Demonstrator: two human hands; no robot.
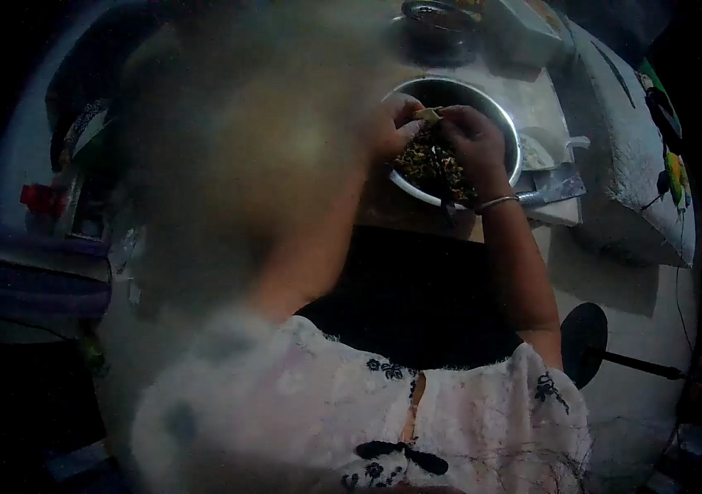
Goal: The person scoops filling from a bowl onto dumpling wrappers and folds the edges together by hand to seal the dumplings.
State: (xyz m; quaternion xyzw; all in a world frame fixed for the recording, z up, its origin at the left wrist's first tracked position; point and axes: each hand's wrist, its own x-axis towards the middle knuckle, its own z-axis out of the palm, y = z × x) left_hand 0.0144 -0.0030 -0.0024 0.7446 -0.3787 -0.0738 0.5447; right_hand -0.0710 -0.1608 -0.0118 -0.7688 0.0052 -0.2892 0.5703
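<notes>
A steel bowl (pixel 514 136) holds a chopped green and brown food mixture (pixel 425 167). Over it, both hands pinch a small pale yellow-green piece of food (pixel 428 116), too small and dim to name more closely. My left hand (pixel 390 128) has its fingers closed at the piece's left side. From the right, my right hand (pixel 476 142) grips the other side, fingertips bent inward; a bangle circles that wrist. A dark, thin utensil handle (pixel 449 212) seems to stick out over the bowl's front rim.
Right of the bowl lie a clear plastic bag (pixel 538 152) and a flat shiny metal piece (pixel 561 183). A dark round pot (pixel 440 33) stands behind. A black disc with a long bar (pixel 585 346) is at lower right. A blurry smear covers the left-centre view.
</notes>
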